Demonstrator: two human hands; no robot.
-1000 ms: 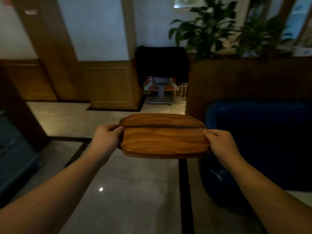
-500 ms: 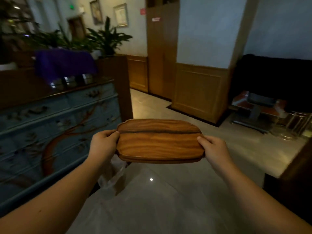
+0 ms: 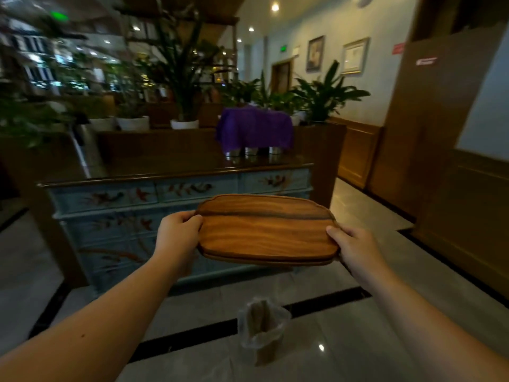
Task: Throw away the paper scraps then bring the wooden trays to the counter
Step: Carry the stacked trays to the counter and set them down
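I hold stacked wooden trays (image 3: 265, 228) level in front of me, at least two by the edges showing at the front. My left hand (image 3: 179, 234) grips the left end and my right hand (image 3: 355, 248) grips the right end. Straight ahead stands the counter (image 3: 176, 172), a pale blue painted cabinet with a dark glossy wooden top, its front close behind the trays. On the floor below the trays sits a small bin (image 3: 263, 330) lined with a clear plastic bag.
On the counter top stand a purple cloth (image 3: 254, 128) draped over metal cups and a steel thermos (image 3: 88, 150) at its left end. Potted plants (image 3: 181, 78) line a wooden partition behind. Wood-panelled walls rise on the right; polished tile floor lies around.
My view has swung left: the blue counter went from the left side to straight ahead and nearer. The bin now shows below. Both hands keep the same hold on the trays.
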